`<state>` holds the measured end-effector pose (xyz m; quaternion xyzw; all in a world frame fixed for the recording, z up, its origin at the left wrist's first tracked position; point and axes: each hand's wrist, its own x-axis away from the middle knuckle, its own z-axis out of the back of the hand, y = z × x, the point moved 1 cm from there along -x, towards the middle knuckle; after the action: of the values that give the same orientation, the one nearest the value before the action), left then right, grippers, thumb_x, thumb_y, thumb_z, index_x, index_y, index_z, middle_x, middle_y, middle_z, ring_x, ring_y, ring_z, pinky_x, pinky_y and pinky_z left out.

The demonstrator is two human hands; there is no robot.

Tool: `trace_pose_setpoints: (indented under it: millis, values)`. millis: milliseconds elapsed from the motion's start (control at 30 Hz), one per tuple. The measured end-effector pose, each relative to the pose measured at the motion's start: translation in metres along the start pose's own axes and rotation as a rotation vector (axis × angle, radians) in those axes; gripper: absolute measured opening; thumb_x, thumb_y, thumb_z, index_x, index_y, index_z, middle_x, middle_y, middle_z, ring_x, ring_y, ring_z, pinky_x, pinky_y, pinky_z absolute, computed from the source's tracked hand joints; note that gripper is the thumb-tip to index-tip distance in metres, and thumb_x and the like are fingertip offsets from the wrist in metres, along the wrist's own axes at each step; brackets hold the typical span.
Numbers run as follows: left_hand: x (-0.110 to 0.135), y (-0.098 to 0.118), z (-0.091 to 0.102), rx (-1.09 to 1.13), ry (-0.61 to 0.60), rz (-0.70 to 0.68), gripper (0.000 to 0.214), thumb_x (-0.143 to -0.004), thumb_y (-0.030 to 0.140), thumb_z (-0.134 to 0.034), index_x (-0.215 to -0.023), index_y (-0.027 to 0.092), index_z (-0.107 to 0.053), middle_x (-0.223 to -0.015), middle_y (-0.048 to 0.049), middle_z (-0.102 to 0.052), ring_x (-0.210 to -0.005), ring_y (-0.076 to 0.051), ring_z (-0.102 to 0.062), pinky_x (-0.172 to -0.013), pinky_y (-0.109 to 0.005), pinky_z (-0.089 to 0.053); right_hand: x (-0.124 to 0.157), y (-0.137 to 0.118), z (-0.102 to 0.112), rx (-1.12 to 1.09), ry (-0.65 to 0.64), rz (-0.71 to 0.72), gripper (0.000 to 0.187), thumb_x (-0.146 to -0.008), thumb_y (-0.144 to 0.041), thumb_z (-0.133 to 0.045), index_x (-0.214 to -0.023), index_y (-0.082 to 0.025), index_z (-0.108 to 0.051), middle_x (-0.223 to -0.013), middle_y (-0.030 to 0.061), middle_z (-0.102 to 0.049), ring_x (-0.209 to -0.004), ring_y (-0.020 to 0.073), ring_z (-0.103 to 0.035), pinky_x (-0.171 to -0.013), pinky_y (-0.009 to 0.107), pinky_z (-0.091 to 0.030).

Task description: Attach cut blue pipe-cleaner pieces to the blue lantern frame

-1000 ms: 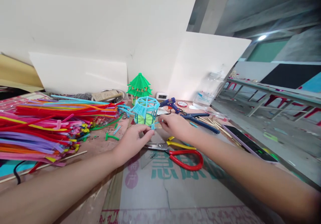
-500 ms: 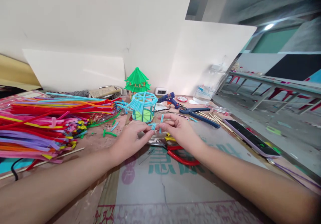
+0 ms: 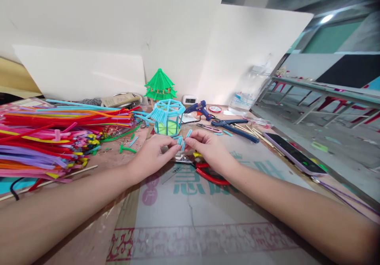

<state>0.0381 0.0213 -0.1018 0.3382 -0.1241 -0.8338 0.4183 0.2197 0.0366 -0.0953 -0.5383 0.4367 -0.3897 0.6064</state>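
My left hand [image 3: 158, 154] pinches a few short pieces of light-blue pipe cleaner [image 3: 179, 140] between thumb and finger. Another short blue pipe cleaner piece [image 3: 187, 137] is gripped by the fingertips of my right hand [image 3: 209, 148], slanted and close against the left-hand pieces. Whether the pieces touch I cannot tell. Just behind both hands stands a small blue pavilion frame [image 3: 169, 106] with a partly covered roof and a yellow-green base. Under my hands lie red-handled scissors [image 3: 204, 174], partly hidden by my right hand.
Bundled coloured pipe cleaners [image 3: 59, 118] fill the left side. At the back are a green tiered roof model [image 3: 160, 84], a small digital clock [image 3: 190, 99], a blue glue gun [image 3: 200, 108] and a plastic bottle [image 3: 246, 91]. Blue-handled pliers [image 3: 237, 128] and a phone [image 3: 292, 153] lie right.
The blue piece in my right hand has tilted from upright to slanted and come closer to the pieces in my left hand. The whole view has shifted slightly.
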Motion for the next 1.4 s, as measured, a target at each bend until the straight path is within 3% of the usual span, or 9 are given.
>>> trace_pose_setpoints:
  millis: [133,500,900,1400]
  values:
    - [-0.0003,-0.0019,-0.0010,0.013,-0.023,-0.005,0.030,-0.094,0.033,-0.046,-0.074,0.017,-0.063,-0.073,0.0003,-0.064,-0.075,-0.015,-0.057,-0.075,-0.028,-0.038,-0.0011,0.0013,0.0006,-0.006,-0.003,0.014,0.027,-0.070,-0.039,-0.074,-0.074,-0.018,-0.058,-0.067,-0.0033,-0.062,-0.062,0.0100,-0.059,-0.061,0.023,-0.050]
    - [-0.0020,-0.0013,0.0000,0.065,-0.074,-0.003,0.032,-0.094,0.036,-0.047,-0.075,0.018,-0.064,-0.072,0.0014,-0.064,-0.074,-0.014,-0.057,-0.072,-0.026,-0.038,0.0012,0.0028,0.0012,-0.008,-0.030,-0.032,0.028,-0.069,-0.040,-0.075,-0.070,-0.018,-0.059,-0.061,-0.0047,-0.058,-0.052,0.0084,-0.053,-0.049,0.022,-0.047]
    - [-0.0018,-0.0002,-0.0003,0.066,-0.039,0.021,0.030,-0.091,0.034,-0.050,-0.069,0.017,-0.061,-0.070,0.0011,-0.062,-0.072,-0.014,-0.056,-0.070,-0.026,-0.039,0.0008,0.0023,-0.0013,0.038,-0.068,-0.079,0.025,-0.071,-0.039,-0.073,-0.081,-0.017,-0.066,-0.068,-0.0024,-0.063,-0.062,0.0102,-0.057,-0.059,0.024,-0.048]
    - [-0.0019,-0.0038,-0.0022,0.047,-0.062,-0.017,0.030,-0.091,0.035,-0.051,-0.068,0.018,-0.062,-0.069,0.0019,-0.063,-0.072,-0.014,-0.057,-0.072,-0.026,-0.039,0.0024,0.0018,-0.0025,0.118,-0.086,-0.041,0.025,-0.071,-0.040,-0.072,-0.074,-0.018,-0.063,-0.067,-0.0032,-0.060,-0.060,0.0098,-0.054,-0.058,0.023,-0.045]
